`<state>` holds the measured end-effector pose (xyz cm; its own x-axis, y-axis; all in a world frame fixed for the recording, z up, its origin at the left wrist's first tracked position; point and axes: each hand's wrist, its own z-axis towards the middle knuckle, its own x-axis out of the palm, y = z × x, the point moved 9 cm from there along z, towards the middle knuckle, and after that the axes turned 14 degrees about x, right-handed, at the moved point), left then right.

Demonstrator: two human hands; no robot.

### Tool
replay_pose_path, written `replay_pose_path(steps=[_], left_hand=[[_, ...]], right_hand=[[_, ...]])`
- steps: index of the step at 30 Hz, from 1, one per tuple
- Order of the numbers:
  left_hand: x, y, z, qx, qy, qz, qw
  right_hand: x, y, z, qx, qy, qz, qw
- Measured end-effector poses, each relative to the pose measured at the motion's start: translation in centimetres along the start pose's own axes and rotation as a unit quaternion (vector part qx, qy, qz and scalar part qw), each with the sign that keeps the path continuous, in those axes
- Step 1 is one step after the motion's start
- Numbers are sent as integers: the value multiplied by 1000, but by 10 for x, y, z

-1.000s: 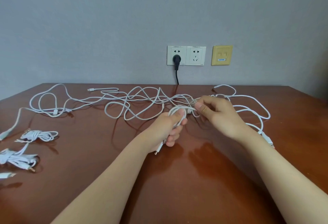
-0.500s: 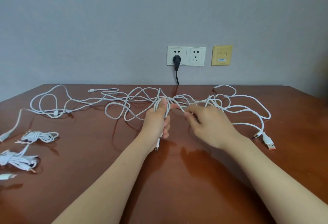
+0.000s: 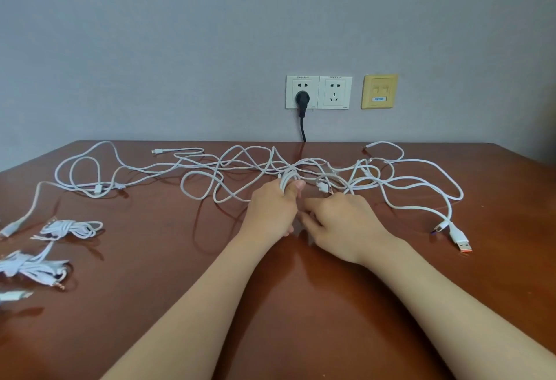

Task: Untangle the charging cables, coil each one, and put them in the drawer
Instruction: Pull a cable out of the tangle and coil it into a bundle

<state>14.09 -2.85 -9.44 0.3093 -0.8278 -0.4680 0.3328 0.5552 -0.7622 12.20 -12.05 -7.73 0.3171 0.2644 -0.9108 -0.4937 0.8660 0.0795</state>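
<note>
On the table [image 3: 150, 304], left hand [image 3: 272, 209] fisted round a white cable coil [image 3: 288, 180] at the near edge of the tangle [image 3: 216, 196], right hand [image 3: 343, 226] knuckles-up just beside, grip unclear, lower than a moment ago.

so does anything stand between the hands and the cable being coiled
Nothing does: the left hand grips the coil, the right hand beside it. It runs into the tangle; no drawer in view.

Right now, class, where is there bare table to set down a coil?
Bare wood: between the coiled bundles and the left forearm; also near the right edge, below the orange USB plug. Crowded: the tangled cables along the back.
</note>
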Motion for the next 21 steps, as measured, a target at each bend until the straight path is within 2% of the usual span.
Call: replay_pose_path(steps=[5,6,8,12,15,18,21], left_hand=[[-3,0,2,10,-5,19,1000],[-5,2,1,-5,-19,-13,1000],[-4,11,-1,-63,-52,-147,986],[-6,19,-1,-118,-139,-402,897],[-16,28,1,-139,-192,-489,840],[-22,34,3,-155,-200,-494,832],[-21,34,3,-162,-185,-473,846]], right_hand=[[4,-5,0,2,16,36,999],[4,-4,0,1,17,46,999],[0,-3,-1,4,13,66,998],[-6,-5,-2,3,5,86,996],[-7,0,-3,-26,12,62,998],[-14,-6,-3,-12,13,62,998],[-30,-16,-2,13,0,116,993]])
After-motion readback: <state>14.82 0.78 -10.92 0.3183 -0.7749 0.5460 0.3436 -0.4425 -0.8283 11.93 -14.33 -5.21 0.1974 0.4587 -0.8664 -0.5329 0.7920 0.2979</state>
